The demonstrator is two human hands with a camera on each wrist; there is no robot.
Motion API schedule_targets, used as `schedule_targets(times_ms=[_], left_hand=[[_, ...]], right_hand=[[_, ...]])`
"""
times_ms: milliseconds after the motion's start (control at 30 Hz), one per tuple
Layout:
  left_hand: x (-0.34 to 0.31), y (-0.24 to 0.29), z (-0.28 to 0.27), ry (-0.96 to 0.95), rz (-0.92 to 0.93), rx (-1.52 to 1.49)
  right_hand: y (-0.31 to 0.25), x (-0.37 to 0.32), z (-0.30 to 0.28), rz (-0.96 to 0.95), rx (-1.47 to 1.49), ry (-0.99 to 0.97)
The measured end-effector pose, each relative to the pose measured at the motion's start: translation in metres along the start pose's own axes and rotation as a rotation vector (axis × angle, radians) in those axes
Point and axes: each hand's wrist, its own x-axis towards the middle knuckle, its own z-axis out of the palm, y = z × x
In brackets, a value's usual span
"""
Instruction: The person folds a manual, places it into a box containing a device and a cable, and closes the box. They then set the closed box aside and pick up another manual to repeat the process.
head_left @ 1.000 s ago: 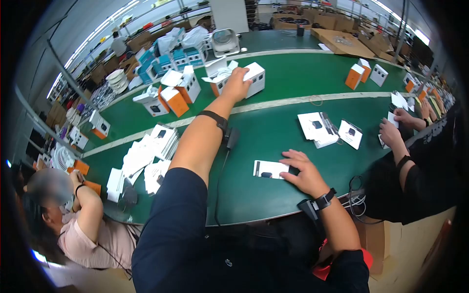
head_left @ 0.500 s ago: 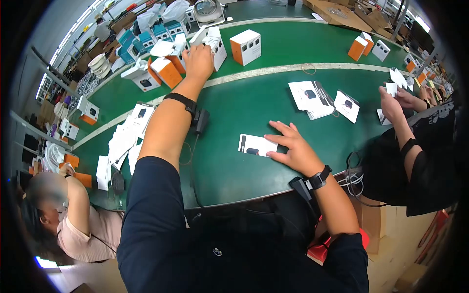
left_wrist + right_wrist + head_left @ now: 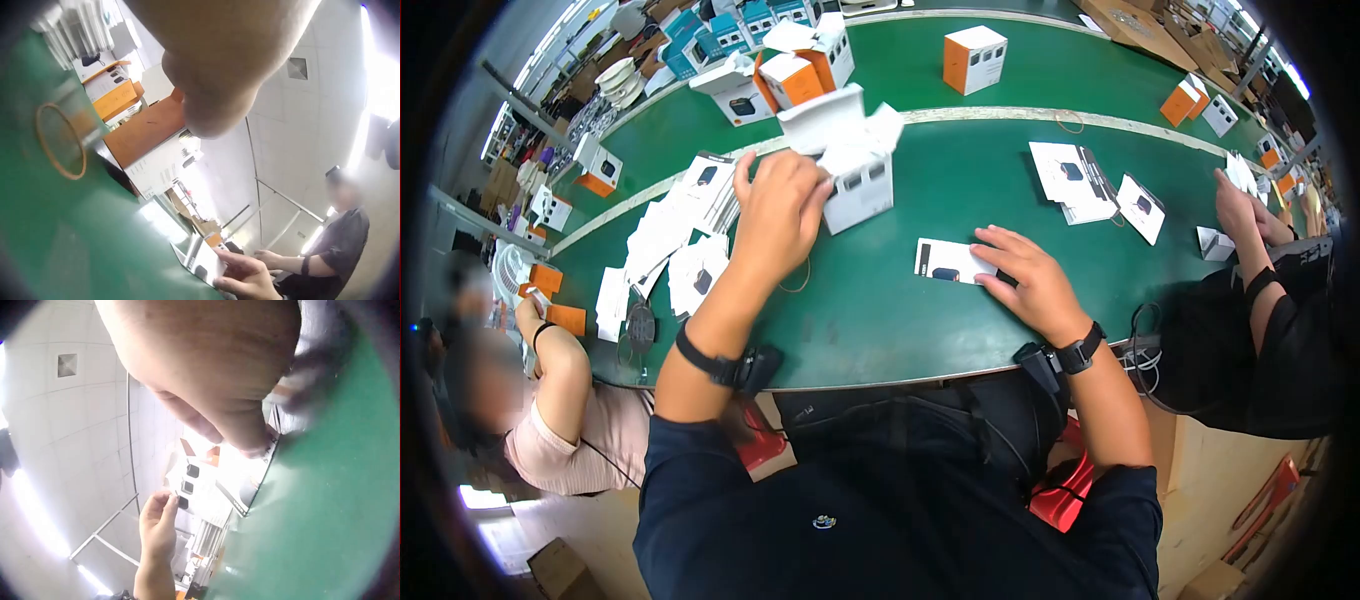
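My left hand (image 3: 778, 212) grips the near left side of an open white box (image 3: 862, 194) with its lid raised and white paper-like pieces at its top. In the left wrist view this box (image 3: 156, 147) shows an orange side close to the hand (image 3: 219, 75). Over to the right, my right hand (image 3: 1036, 283) has its fingers spread, with thumb and fingertips on the right end of a small white printed card (image 3: 945, 261) lying on the green table. The right wrist view shows the card (image 3: 242, 481) under the fingers of that hand (image 3: 212, 369).
Piles of white leaflets (image 3: 662, 235) lie at the left, more leaflets (image 3: 1068, 180) at the right. Behind stand open boxes (image 3: 792, 80) and a closed orange-and-white box (image 3: 975, 60). A seated person (image 3: 585, 430) is at the left, another (image 3: 1250, 340) at the right.
My left hand has brought the open box from the back strip toward me and to the near side of the white line. The right hand stays at the card.
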Motion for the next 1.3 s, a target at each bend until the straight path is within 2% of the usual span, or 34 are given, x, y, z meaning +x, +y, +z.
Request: schedule_targets(times_ms=[100, 167, 233, 300, 433, 500, 567, 733, 800, 833, 900, 1033, 1100, 1167, 1233, 1300], left_hand=[[-0.033, 0.015, -0.015, -0.029, 0.066, 0.039], [-0.055, 0.035, -0.016, 0.200, 0.114, 0.093], [-0.069, 0.055, -0.014, 0.088, 0.274, -0.173], [-0.068, 0.091, -0.013, -0.170, 0.104, -0.213], [-0.068, 0.105, 0.012, -0.233, 0.012, -0.288], [-0.070, 0.109, 0.017, -0.349, -0.013, -0.317], [-0.074, 0.111, 0.022, -0.313, -0.043, -0.346], [-0.075, 0.115, 0.033, -0.213, -0.141, -0.485], [-0.070, 0.116, 0.035, -0.254, -0.339, -0.753], [-0.070, 0.114, 0.038, -0.254, -0.339, -0.753], [-0.070, 0.110, 0.045, -0.246, -0.490, -1.047], [-0.069, 0.110, 0.042, -0.300, -0.517, -1.107], [-0.066, 0.108, 0.037, -0.329, -0.391, -1.041], [-0.064, 0.104, 0.033, -0.288, -0.366, -1.011], [-0.063, 0.101, 0.027, -0.245, -0.339, -0.982], [-0.065, 0.100, 0.016, -0.170, -0.399, -1.141]], right_hand=[[-0.005, 0.002, -0.004, -0.109, -0.064, 0.028], [-0.009, 0.002, -0.004, -0.160, -0.106, 0.031], [-0.013, 0.003, -0.004, -0.164, -0.100, 0.042], [-0.017, 0.003, -0.004, -0.170, -0.098, 0.048], [-0.023, 0.001, -0.003, -0.112, -0.020, 0.040], [-0.024, -0.001, -0.002, -0.086, 0.000, 0.042], [-0.024, -0.004, 0.002, -0.049, 0.127, 0.050], [-0.024, -0.006, 0.001, 0.043, 0.236, 0.027], [-0.024, -0.006, 0.001, 0.078, 0.285, 0.026], [-0.023, -0.007, 0.001, 0.112, 0.319, 0.030], [-0.023, -0.008, 0.002, 0.143, 0.350, 0.037], [-0.020, -0.008, 0.003, 0.199, 0.417, 0.024], [-0.019, -0.008, 0.001, 0.239, 0.461, 0.008], [-0.022, -0.006, -0.004, 0.042, 0.355, 0.056], [-0.016, -0.006, -0.007, -0.008, 0.294, 0.063], [-0.015, -0.008, -0.008, -0.061, 0.230, 0.071]])
